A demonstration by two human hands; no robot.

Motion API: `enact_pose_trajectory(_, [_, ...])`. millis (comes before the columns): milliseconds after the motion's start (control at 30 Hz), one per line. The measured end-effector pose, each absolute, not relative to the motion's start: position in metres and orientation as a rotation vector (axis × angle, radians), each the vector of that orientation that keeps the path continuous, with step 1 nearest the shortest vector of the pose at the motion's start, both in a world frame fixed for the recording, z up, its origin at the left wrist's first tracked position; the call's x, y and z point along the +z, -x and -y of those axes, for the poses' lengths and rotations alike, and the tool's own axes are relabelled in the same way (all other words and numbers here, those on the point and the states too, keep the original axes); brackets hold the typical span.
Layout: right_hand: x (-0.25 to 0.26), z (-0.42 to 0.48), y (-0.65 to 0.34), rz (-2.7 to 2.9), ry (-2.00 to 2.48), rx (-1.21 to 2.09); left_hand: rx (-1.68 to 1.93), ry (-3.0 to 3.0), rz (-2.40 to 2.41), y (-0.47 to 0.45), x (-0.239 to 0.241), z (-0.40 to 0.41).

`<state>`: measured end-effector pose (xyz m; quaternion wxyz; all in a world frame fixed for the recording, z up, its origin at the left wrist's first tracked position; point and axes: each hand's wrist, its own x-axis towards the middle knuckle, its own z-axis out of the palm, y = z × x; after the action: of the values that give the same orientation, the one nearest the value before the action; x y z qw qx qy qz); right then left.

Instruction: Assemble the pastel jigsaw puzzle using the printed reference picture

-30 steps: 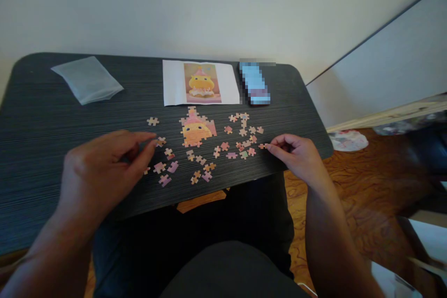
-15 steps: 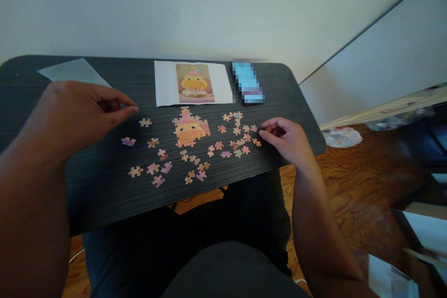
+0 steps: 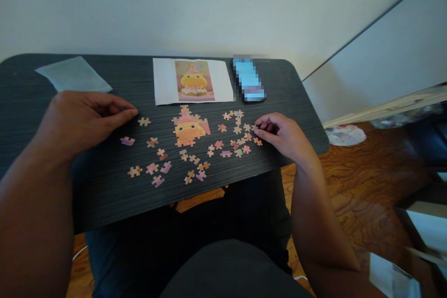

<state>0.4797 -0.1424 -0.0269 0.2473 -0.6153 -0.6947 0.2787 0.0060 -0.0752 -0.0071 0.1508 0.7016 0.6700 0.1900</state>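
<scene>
My right hand [image 3: 279, 135] rests at the right of the loose pieces, thumb and forefinger pinched on the edge of a small puzzle piece [image 3: 255, 127]. At the left, my left hand [image 3: 87, 116] hovers with thumb and forefinger pressed together; whatever may be between them is hidden. Just beyond its fingertips lies a pale puzzle piece [image 3: 144, 122], with a purple piece [image 3: 127, 141] below. A partly joined puzzle [image 3: 189, 130] in the middle shows a yellow face with blue eyes under a pink hat. Several loose pieces are scattered below it and to its right.
A printed picture sheet [image 3: 164, 81] lies behind the joined puzzle, with a blurred-out phone [image 3: 248, 80] beside it. A translucent sheet or pouch [image 3: 75, 74] is at the back left. The dark table [image 3: 115, 209] meets a white wall [image 3: 195, 4].
My right hand has moved slightly left, its fingertips now on the small puzzle piece. My left hand has sunk a little. The view has shifted slightly.
</scene>
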Motion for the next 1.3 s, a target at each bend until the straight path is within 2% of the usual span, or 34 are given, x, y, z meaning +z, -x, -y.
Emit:
enact_pose_trajectory(167, [-0.031,0.14,-0.48,1.92,1.657,0.761,0.435,-1.863,-1.913,-0.001,-0.013,0.066])
enact_pose_trajectory(400, [-0.029,0.143,-0.472,1.931,1.655,0.639,0.46,-1.884,-1.906,0.0,-0.018,0.064])
enact_pose_trajectory(1300, [-0.046,0.142,-0.474,1.738,1.581,0.626,0.62,-1.946,-1.791,0.001,-0.024,0.07])
